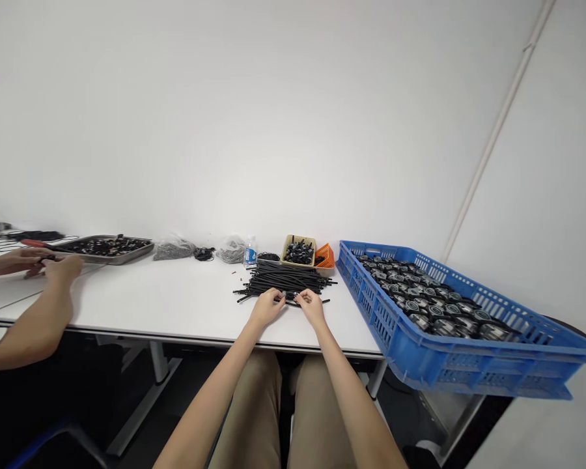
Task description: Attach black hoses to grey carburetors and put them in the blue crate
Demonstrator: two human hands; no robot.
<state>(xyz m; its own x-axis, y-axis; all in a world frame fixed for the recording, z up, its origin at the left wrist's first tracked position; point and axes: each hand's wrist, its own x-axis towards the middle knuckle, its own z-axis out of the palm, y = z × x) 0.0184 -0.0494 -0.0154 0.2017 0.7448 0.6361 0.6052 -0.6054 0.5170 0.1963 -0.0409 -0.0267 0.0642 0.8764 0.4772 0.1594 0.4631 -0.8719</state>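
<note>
My left hand (267, 305) and my right hand (310, 304) rest close together on the white table (185, 306), just in front of a pile of thin black tubes (283, 280). Both hands have their fingers pinched on a small black part (290, 296) held between them. What exactly the part is stays too small to tell. My forearms reach in from the bottom of the view, above my lap.
A blue crate (469, 361) full of round black parts overhangs the table's right end. A beige tray (299, 251), an orange tray (325, 255), a small bottle (250, 253) and plastic bags (174, 248) stand behind. A co-worker's hands (43, 264) work by a metal tray (105, 247) at left.
</note>
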